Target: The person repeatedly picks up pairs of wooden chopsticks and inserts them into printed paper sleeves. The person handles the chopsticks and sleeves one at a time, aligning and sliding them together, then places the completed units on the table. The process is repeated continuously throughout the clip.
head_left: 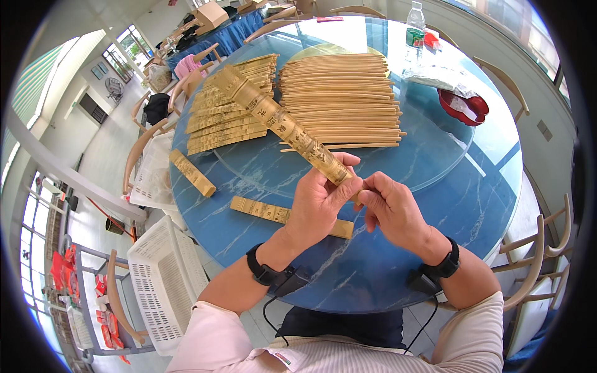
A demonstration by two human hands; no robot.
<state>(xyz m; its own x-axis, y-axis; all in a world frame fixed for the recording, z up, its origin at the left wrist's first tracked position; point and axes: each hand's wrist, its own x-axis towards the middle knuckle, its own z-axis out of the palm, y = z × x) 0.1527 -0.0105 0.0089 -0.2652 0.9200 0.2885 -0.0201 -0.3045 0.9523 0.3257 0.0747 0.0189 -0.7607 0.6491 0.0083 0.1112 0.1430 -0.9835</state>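
My left hand [320, 202] is wrapped round the lower end of a long gold printed sleeve [289, 130], which slants up and away to the left. Close beside it, my right hand [392, 208] has thumb and fingers pinched together at the sleeve's near end; what they grip is mostly hidden. Under my left hand lies a shorter gold printed strip [261, 209] on the blue table. Another short gold strip [192, 173] rests farther left. Behind the held sleeve are a fanned pile of flat gold printed sleeves [227, 127] and a stack of pale wooden sticks [342, 99].
The round blue marble-look table [298, 273] has a glass turntable. A water bottle [415, 34] and a red bowl [463, 107] stand at the far right, near a plastic bag [438, 76]. White plastic baskets [165, 286] are at the left; wooden chairs [541, 248] surround the table.
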